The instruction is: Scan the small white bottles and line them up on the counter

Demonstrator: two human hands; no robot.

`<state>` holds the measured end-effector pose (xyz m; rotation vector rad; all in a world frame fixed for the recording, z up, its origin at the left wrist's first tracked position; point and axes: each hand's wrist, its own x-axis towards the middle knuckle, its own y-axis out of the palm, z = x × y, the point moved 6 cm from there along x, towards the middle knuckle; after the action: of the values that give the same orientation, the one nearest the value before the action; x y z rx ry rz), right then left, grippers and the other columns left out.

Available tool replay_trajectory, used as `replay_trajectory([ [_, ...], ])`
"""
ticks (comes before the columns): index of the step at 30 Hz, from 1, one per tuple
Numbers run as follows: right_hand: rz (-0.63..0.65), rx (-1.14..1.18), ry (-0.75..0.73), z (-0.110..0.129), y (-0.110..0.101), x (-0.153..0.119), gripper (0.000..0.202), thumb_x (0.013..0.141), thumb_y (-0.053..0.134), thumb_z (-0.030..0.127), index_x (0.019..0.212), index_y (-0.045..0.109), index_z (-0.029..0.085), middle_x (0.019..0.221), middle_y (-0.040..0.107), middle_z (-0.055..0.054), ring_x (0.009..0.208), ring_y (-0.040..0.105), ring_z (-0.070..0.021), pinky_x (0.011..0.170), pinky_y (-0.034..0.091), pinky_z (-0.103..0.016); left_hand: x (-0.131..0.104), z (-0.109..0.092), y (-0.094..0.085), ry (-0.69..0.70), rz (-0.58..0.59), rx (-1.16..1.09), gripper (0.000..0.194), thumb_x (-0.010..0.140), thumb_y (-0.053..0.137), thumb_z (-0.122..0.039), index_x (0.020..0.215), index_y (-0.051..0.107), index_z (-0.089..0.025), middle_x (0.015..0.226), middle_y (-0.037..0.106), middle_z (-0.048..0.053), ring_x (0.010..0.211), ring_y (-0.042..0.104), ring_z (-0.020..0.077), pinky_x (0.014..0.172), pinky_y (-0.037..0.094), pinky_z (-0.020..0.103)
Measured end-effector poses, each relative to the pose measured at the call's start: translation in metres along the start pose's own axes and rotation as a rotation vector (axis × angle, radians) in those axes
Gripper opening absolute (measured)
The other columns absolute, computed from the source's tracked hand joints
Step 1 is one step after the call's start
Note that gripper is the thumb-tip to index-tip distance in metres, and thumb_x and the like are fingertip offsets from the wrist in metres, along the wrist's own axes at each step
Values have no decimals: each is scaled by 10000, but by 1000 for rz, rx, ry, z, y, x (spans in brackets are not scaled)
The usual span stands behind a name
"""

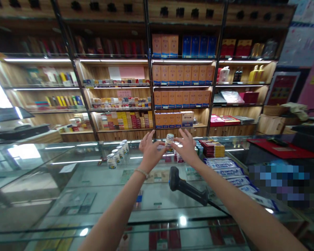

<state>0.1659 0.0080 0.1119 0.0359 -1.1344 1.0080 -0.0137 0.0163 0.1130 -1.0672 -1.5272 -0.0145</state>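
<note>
A small white can (170,138) with a silvery top stands upright between my two hands over the far part of the glass counter. My left hand (152,150), with a bracelet at its wrist, grips the can's left side by thumb and fingertip. From the right, my right hand (187,147) pinches the same can, its other fingers raised. Partly hidden by that hand are more small cans (179,157) with white and dark red colouring. Left of my hands, several similar cans (111,161) form a slanting row on the glass.
A black barcode scanner (188,190) lies between my forearms, its cable running right. Blue-and-white packets (229,170) and a stack of red and yellow packs (211,148) sit on the right. Lit shelves with orange boxes (183,74) stand behind the glass counter (104,195).
</note>
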Motion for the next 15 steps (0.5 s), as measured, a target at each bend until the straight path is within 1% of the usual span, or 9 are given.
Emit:
replay_trajectory([
  [4,27,13,-13,25,12,-4,224,897,672,433,999,786,269,1556,459,-83,1479,298,-312,1152,212,-598,-9,12,-25,23,-2,25,208,839,718,-459,883,780,-265,1616,333,29,1508,218,351,1219,218,604],
  [8,54,31,-12,53,30,-7,221,908,663,421,1018,783,272,1555,461,-78,1476,305,-301,1154,214,-586,-17,32,-52,11,0,59,202,856,699,-447,877,785,-266,1627,316,20,1507,215,354,1226,199,612],
  [11,80,66,-12,77,49,-11,223,920,650,419,1033,779,276,1553,464,-72,1475,308,-295,1158,211,-580,-24,51,-77,5,-12,88,189,852,704,-436,856,781,-263,1633,310,5,1507,218,352,1231,197,611],
  [15,137,130,2,110,79,-22,217,911,662,415,1041,774,284,1554,465,-60,1471,311,-290,1162,207,-572,-40,80,-111,-25,16,128,189,850,703,-427,871,780,-256,1627,322,18,1492,276,323,1226,274,546],
])
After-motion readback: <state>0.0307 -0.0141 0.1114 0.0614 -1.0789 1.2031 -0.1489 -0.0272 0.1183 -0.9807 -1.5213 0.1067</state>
